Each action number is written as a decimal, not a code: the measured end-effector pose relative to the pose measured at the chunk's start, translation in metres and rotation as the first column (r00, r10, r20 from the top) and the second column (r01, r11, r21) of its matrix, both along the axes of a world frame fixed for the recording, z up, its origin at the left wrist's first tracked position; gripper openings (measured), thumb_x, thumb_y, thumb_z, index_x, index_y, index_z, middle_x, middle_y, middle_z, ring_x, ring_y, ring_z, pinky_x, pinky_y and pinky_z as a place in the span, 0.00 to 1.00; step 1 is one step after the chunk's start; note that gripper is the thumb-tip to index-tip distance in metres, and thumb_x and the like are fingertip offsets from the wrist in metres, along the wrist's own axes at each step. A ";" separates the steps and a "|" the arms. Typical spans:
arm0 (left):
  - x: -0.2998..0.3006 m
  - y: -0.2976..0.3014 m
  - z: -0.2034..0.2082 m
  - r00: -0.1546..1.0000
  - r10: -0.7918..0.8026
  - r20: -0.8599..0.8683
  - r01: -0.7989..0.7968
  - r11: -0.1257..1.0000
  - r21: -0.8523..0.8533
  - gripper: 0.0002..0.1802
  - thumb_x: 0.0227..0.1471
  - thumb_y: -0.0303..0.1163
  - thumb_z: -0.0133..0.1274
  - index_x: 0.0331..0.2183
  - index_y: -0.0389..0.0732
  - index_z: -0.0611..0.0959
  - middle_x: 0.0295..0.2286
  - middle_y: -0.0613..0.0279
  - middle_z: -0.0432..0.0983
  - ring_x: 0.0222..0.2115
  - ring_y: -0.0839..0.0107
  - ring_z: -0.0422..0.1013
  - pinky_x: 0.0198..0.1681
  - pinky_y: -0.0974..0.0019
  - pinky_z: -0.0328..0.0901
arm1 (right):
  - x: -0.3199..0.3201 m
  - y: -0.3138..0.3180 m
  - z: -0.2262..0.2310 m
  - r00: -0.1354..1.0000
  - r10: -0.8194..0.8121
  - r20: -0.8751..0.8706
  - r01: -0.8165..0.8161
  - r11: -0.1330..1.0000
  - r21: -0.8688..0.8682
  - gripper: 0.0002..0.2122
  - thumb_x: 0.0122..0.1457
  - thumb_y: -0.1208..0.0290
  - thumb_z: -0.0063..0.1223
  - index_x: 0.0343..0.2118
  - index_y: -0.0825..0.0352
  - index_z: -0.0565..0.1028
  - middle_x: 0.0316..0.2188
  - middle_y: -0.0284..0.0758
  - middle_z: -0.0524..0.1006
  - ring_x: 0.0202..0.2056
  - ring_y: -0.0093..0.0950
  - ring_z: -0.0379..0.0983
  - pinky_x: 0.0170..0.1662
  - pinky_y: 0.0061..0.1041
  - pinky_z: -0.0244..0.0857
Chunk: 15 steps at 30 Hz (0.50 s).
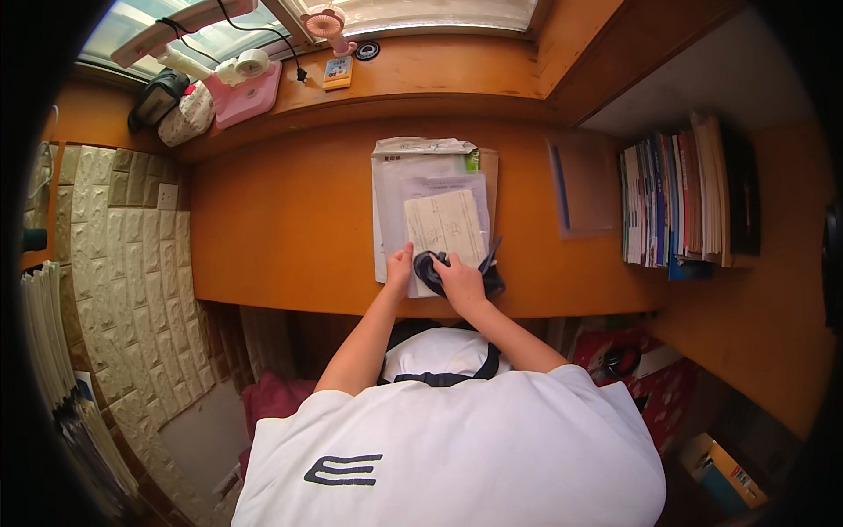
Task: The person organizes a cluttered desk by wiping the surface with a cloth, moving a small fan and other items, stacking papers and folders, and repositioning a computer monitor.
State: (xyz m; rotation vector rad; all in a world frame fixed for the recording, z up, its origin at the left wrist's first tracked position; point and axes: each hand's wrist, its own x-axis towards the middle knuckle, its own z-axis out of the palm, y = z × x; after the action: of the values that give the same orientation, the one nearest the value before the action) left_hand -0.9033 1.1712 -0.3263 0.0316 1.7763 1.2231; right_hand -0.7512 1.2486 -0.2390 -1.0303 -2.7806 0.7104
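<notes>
A stack of papers lies on the desk in front of me: a large pale envelope (384,215) at the bottom, sheets in a clear sleeve (479,186) above it, and a cream sheet with handwriting (443,220) on top. Over its near edge lies a soft black bundle (494,283) with a rounded, coiled part and a loose strap-like end. My right hand (462,283) is closed on this bundle. My left hand (399,269) is closed at the stack's near left edge, beside the coiled part; what its fingers hold is hidden.
A clear folder (584,184) and a row of upright books (676,198) stand to the right. On the back ledge are a pink lamp base (250,95), a white tape roll (253,62), a small pink fan (326,25), a yellow-and-blue pack (337,74) and a patterned pouch (187,117).
</notes>
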 end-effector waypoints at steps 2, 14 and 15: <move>0.000 -0.001 -0.002 0.999 0.022 0.042 -0.024 0.999 0.042 0.26 0.55 0.51 0.49 0.22 0.37 0.80 0.20 0.71 0.72 0.21 0.81 0.62 0.25 0.73 0.59 | -0.002 0.014 0.003 0.999 0.034 0.015 -0.033 0.998 -0.047 0.18 0.49 0.75 0.51 0.44 0.48 0.74 0.30 0.37 0.69 0.24 0.40 0.72 0.26 0.37 0.67; -0.008 -0.008 -0.014 0.986 0.052 0.158 -0.054 0.999 0.006 0.26 0.57 0.53 0.45 0.34 0.37 0.80 0.29 0.61 0.78 0.27 0.73 0.72 0.32 0.69 0.66 | -0.030 0.028 0.000 0.993 0.097 -0.072 -0.090 0.992 0.091 0.17 0.52 0.74 0.48 0.45 0.54 0.75 0.27 0.37 0.69 0.21 0.36 0.72 0.22 0.30 0.67; -0.006 -0.003 -0.008 0.977 0.076 0.198 -0.082 0.996 0.022 0.26 0.57 0.52 0.45 0.33 0.36 0.80 0.29 0.60 0.78 0.27 0.74 0.72 0.33 0.70 0.66 | -0.011 0.017 0.002 0.992 0.088 -0.085 -0.088 0.996 0.003 0.19 0.48 0.74 0.52 0.46 0.52 0.74 0.28 0.38 0.69 0.23 0.39 0.72 0.25 0.34 0.67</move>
State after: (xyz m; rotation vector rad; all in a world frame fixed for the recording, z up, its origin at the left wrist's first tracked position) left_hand -0.9090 1.1678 -0.3344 -0.1394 1.5993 1.2646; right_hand -0.7624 1.2652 -0.2373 -0.8602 -2.7670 0.7477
